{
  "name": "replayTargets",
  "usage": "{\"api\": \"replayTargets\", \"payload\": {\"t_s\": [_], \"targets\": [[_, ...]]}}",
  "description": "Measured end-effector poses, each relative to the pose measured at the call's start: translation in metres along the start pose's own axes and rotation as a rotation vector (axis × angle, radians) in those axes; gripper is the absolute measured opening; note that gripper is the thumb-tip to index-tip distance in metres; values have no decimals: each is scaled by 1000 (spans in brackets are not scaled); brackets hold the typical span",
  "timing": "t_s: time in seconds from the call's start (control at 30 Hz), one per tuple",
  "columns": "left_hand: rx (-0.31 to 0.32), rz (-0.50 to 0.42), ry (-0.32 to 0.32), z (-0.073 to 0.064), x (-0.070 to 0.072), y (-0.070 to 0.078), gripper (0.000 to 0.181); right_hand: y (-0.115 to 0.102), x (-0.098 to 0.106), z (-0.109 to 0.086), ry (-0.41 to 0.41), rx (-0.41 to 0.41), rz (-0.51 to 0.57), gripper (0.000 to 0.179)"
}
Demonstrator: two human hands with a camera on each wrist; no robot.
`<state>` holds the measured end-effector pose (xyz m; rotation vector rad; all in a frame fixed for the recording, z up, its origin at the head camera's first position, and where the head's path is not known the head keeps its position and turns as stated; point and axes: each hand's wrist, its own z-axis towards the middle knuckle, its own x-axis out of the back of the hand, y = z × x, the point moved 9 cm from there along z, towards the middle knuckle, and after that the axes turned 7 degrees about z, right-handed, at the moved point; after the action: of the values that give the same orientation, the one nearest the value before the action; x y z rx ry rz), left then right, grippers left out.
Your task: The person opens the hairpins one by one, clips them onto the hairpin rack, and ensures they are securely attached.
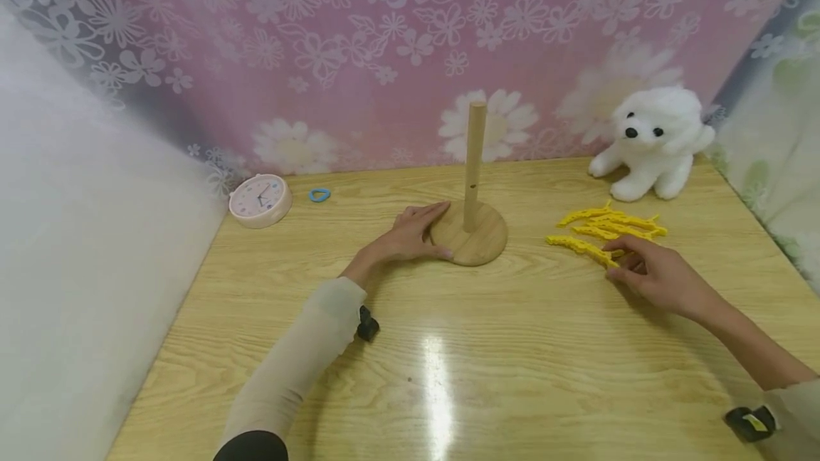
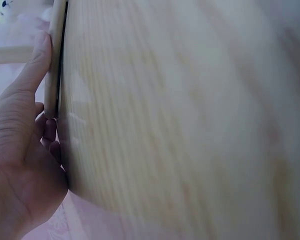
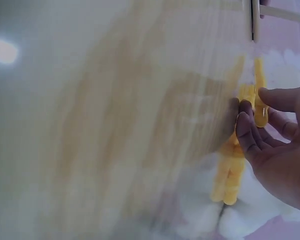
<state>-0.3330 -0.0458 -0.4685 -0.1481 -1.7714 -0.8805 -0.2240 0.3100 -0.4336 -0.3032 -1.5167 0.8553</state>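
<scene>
A wooden stand [image 1: 475, 162], with an upright post on a round base [image 1: 485, 246], stands mid-table. My left hand [image 1: 407, 235] grips the base's left edge; in the left wrist view the thumb lies on top and the other fingers bend by the rim, partly hidden. To the right, my right hand [image 1: 663, 277] pinches one end of a yellow branch-shaped piece [image 1: 573, 242] between thumb and fingers. Several similar yellow pieces [image 1: 631, 220] lie just beyond that hand. In the right wrist view the held piece [image 3: 260, 75] appears close to the tabletop; whether it touches is unclear.
A white plush dog [image 1: 660, 134] sits at the back right, behind the yellow pieces. At the back left are a pink clock [image 1: 261, 213] and a small blue ring-like item [image 1: 319, 195]. A pink flowered curtain [image 1: 365, 105] hangs along the table's far edge.
</scene>
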Motion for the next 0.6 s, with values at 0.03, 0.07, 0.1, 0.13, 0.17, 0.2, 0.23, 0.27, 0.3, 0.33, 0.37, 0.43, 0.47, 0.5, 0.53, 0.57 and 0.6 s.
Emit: {"api": "replayTargets", "payload": {"t_s": [0.03, 0.07, 0.1, 0.13, 0.17, 0.2, 0.23, 0.27, 0.3, 0.33, 0.37, 0.43, 0.47, 0.5, 0.53, 0.57, 0.6], "targets": [[-1, 7, -4, 0, 0, 0, 106, 1, 0, 1, -1, -17, 14, 30], [-2, 10, -7, 0, 0, 0, 106, 1, -1, 2, -5, -31, 34, 30], [-1, 14, -9, 0, 0, -1, 107, 1, -1, 3, -5, -44, 51, 29], [-1, 18, -10, 0, -1, -1, 107, 2, 0, 3, -3, -57, 73, 28], [-1, 20, -10, 0, -1, 0, 107, 2, 0, 4, -3, -66, 95, 27], [0, 18, -10, 0, 0, 0, 107, 2, 0, 4, 0, -71, 120, 27], [0, 18, -10, 0, 0, 0, 107, 1, 1, 5, 1, -70, 144, 28], [-1, 14, -8, 0, 0, 0, 107, 0, 1, 5, 3, -67, 166, 28], [-2, 11, -7, 0, 1, 0, 107, 0, 1, 6, 9, -67, 181, 29], [-2, 8, -7, 0, 1, 0, 107, -1, 1, 7, 11, -66, 198, 30], [-3, 5, -6, 0, 1, 0, 107, -2, 1, 8, 13, -64, 209, 30], [-4, 7, -8, 0, 1, -1, 108, -3, 0, 10, 17, -55, 223, 30], [-5, 3, -9, 0, 1, -1, 108, -4, 0, 11, 22, -52, 226, 30], [-5, 3, -12, 0, 0, -2, 108, -5, 0, 12, 26, -50, 233, 28], [-5, 2, -14, 0, -1, -2, 108, -6, -1, 14, 31, -45, 241, 25], [-4, 1, -16, 0, -1, -3, 109, -7, -1, 15, 37, -36, 245, 23], [-2, -1, -19, 0, -2, -4, 109, -9, -2, 17, 42, -25, 247, 21]]}}
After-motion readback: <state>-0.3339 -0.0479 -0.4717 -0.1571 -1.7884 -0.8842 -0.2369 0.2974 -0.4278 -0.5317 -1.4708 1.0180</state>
